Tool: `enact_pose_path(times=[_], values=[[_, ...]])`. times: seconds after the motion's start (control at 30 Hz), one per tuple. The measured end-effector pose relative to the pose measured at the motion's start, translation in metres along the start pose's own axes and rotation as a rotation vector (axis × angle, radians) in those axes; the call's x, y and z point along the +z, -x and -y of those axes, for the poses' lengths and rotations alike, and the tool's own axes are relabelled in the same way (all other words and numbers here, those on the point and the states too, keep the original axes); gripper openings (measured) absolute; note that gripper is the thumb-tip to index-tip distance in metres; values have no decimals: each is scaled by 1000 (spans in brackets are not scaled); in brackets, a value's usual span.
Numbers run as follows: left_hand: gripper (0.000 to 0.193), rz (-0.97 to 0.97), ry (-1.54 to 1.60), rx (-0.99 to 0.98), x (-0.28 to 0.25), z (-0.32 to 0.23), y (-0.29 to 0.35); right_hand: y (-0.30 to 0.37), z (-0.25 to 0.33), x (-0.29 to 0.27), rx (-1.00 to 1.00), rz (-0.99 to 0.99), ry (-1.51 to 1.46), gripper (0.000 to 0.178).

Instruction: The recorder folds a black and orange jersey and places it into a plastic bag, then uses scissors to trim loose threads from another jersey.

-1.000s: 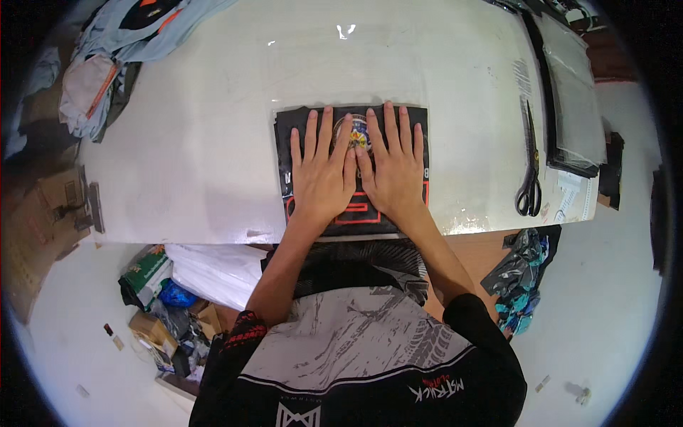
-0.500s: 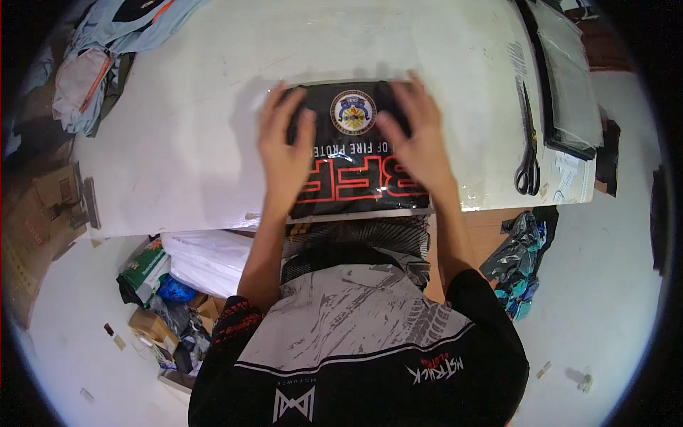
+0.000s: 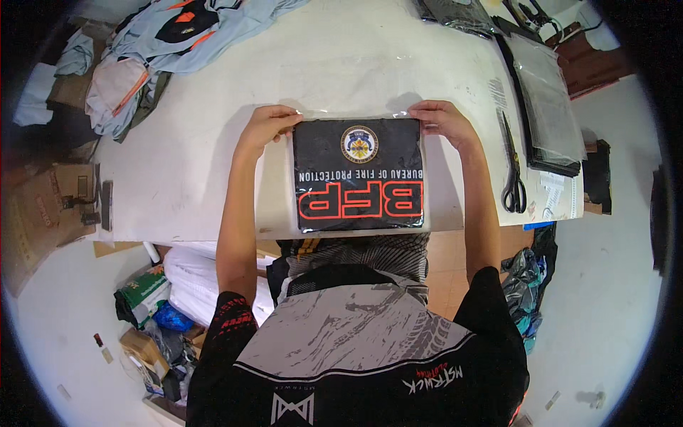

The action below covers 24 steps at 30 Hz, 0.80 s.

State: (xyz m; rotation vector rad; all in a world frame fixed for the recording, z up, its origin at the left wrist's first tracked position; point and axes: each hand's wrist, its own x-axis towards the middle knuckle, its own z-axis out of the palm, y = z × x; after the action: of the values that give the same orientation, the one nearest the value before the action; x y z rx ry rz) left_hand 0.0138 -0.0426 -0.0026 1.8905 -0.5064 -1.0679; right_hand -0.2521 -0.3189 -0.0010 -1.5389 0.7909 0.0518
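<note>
A folded black garment (image 3: 324, 146) with a round emblem and red-outlined letters lies flat on the white table, its print upside down to me. Around it is a clear plastic bag (image 3: 356, 114), whose see-through end reaches past the garment's far edge. At the far left corner my left hand (image 3: 269, 129) pinches the plastic between thumb and fingers. My right hand (image 3: 451, 125) grips the plastic likewise at the far right corner. Both forearms come up on either side of the package.
Black-handled scissors (image 3: 514, 193) lie on the right, beside a stack of clear plastic bags (image 3: 546, 89). Light-blue clothes (image 3: 213, 43) are heaped at the far left. Dark wrapped packages (image 3: 459, 14) sit at the far edge. Below the table's near edge stands a white sack (image 3: 191, 274).
Both hands were spread over the garment's upper part; now they have moved outward to the far corners and closed on the plastic. The whole view has shifted slightly.
</note>
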Motion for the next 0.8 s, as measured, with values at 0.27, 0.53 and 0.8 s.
enact_pose_path(times=[0.27,0.53,0.8], values=[[16,168,130,362,-13,23,-20,-7,-11,-6,-33,34,-156,18],[27,146,85,191,-15,21,-11,-10,-9,-1,-44,32,-5,21],[22,266,-191,-18,-20,6,-14,-16,-4,-6,-47,230,218,18]])
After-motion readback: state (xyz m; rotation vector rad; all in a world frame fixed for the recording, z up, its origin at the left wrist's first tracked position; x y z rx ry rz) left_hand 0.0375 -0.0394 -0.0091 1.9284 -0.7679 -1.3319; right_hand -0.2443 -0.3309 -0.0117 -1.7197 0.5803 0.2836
